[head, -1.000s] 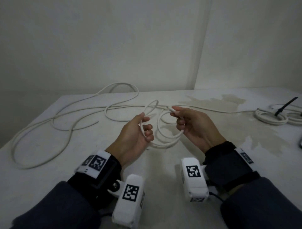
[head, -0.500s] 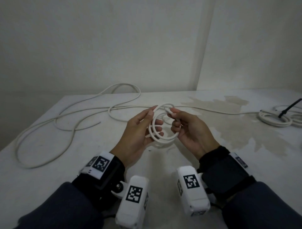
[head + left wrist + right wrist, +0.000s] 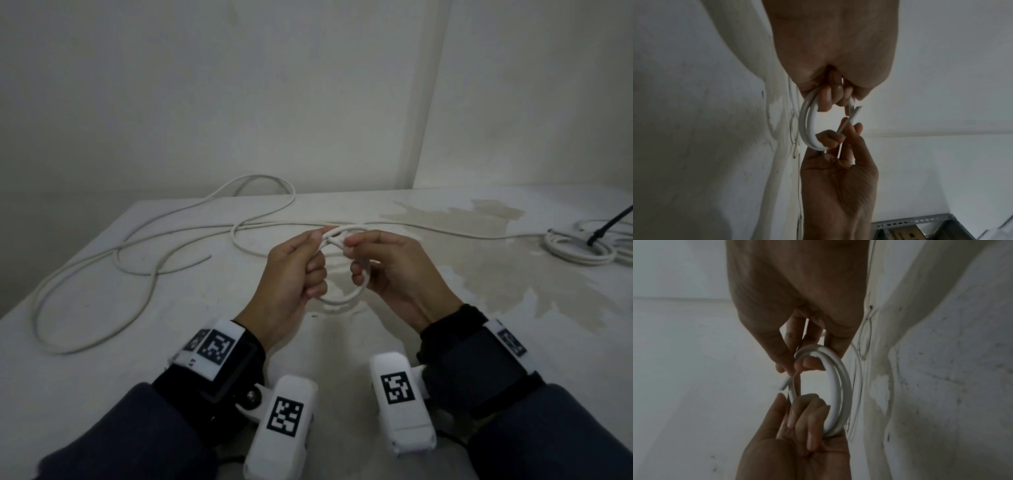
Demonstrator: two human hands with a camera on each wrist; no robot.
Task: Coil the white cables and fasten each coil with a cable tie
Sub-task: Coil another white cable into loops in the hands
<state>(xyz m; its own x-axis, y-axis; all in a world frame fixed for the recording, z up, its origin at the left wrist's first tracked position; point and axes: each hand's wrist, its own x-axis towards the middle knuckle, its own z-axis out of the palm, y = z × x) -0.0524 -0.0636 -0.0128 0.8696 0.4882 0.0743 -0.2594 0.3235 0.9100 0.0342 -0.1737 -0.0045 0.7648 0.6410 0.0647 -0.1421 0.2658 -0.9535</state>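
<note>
Above the table's middle, both hands hold a small coil of white cable (image 3: 342, 298) between them. My left hand (image 3: 317, 255) grips the coil's left side with curled fingers (image 3: 825, 99). My right hand (image 3: 356, 260) pinches the right side, with fingers (image 3: 809, 364) hooked through the loops (image 3: 836, 386). The cable's cut end (image 3: 856, 109) sticks out near the top of the coil. The rest of this cable (image 3: 102, 270) trails loose over the left of the table. A second white coil (image 3: 579, 251) lies at the far right with a black cable tie (image 3: 613, 222) on it.
The white table (image 3: 171, 359) has a stained patch (image 3: 507, 274) on its right half. Pale walls meet in a corner behind it. Its left edge drops off near the loose cable. A metal shelf frame (image 3: 920, 222) shows low in the left wrist view.
The hands have come closer together and the wide loops have drawn into a small tight coil. The left fingers, open around the loop before, now curl round it.
</note>
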